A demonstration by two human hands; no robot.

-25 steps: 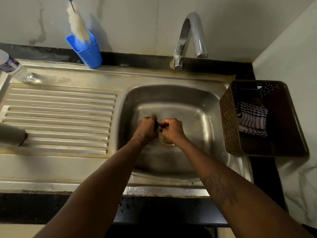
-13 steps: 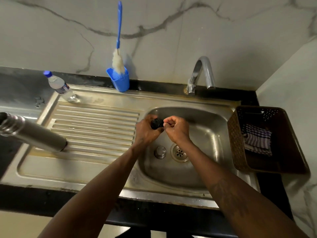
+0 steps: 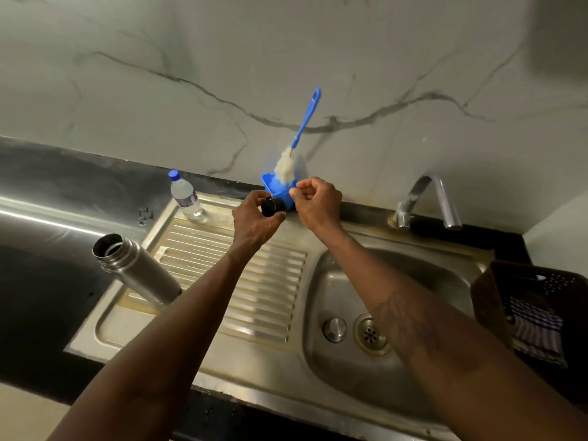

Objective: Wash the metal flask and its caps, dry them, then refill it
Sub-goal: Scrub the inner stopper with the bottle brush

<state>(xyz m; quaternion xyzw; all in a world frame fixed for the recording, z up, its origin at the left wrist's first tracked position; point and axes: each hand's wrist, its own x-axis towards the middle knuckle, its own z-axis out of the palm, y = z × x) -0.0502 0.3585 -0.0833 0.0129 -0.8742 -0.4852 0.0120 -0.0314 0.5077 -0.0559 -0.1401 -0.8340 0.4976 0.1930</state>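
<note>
Head view: one steel sink unit (image 3: 203,316) was seen along the counter, with one ribbed drainboard to the left and one basin to the right, and one tap (image 3: 426,202) at the far right, with no water seen running. One brown basket (image 3: 486,300) with one striped cloth (image 3: 537,329) in it was set at the right edge. One metal flask (image 3: 136,268) was laid open-mouthed at the near left of the drainboard, uncapped. One plastic water bottle (image 3: 186,195) was stood at the far left, and one blue brush (image 3: 302,125) was propped in one blue holder (image 3: 270,183) at the far wall. One black cap (image 3: 273,206) was pinched between thumb and fingers of the left hand (image 3: 254,221), raised over the far drainboard; the right hand (image 3: 318,202) was curled narrow just beside it, and whether anything was pinched in it could not be told. One small metal piece (image 3: 334,329), perhaps a second cap, was lain in the basin beside the drain. Washing was judged to be under way; drying and refilling were judged still to be done.
</note>
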